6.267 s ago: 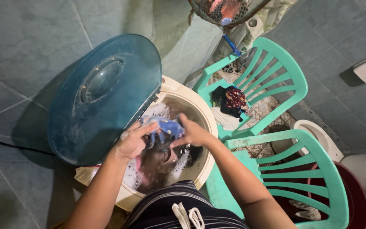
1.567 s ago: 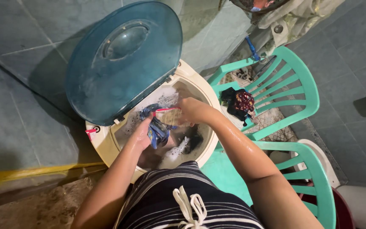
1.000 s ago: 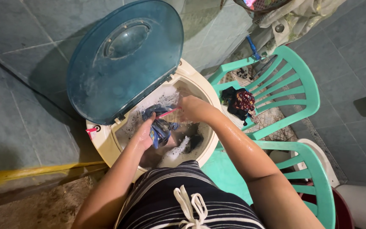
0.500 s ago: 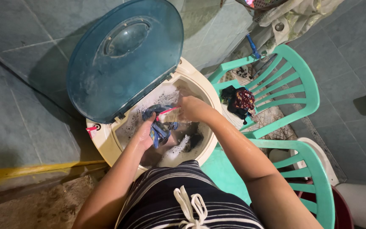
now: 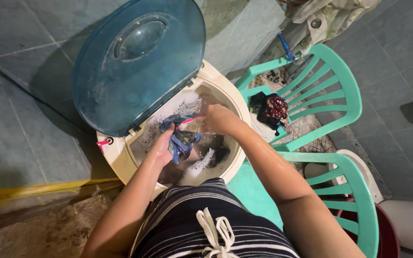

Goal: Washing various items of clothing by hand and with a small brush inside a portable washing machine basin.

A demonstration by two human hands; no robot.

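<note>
Blue cloth [image 5: 181,139] sits in the middle of a round cream wash tub [image 5: 120,160], down in soapy water with white foam [image 5: 201,165] around it. On the left, the big blue see-through lid [image 5: 137,67] is tipped up and back toward the tiled wall [image 5: 15,119], so the tub stays open for both arms. Next comes the left hand [image 5: 161,149], with its fingers closed on the lower end of the cloth, which keeps that end from slipping away. The cloth looks wet, dark blue and bunched up, with a thin pink strip [image 5: 190,120] along its top edge. The right hand [image 5: 216,118] has its fingers curled tight on the upper end, so the cloth is held between both hands above the water. Farther right, a green plastic chair [image 5: 328,102] stands just beside the tub, and a dark bundle with red dots [image 5: 271,109] lies on its seat, close enough to reach.
</note>
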